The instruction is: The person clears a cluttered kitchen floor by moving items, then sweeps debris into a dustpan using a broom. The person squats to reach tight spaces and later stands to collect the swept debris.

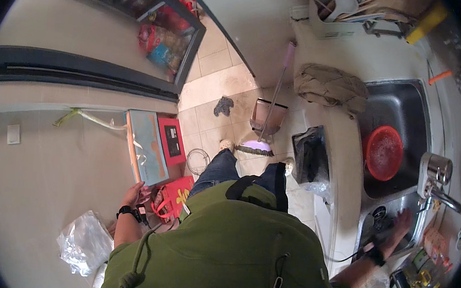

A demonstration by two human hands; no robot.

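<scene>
My left hand (137, 195) is beside the near corner of a light blue box (149, 144) with an orange edge. Its fingers are loosely bent and apart, with nothing in them. On the other side, my right hand (402, 222) is over the smaller basin (407, 243) of a steel sink. It looks blurred, with the fingers spread and no object visible in it. A dark round drain fitting (379, 212) lies in that basin. Ahead of the hand is a chrome faucet (435, 176). A red plastic bowl (384, 152) of sudsy water sits in the larger basin.
A broom (257, 146) and a dustpan (267, 116) stand on the tiled floor, near a grey rag (223, 106). Beside the counter is a black-lined bin (312, 154). A brown cloth (329, 87) drapes over the counter edge. Red bags (173, 194) sit at left.
</scene>
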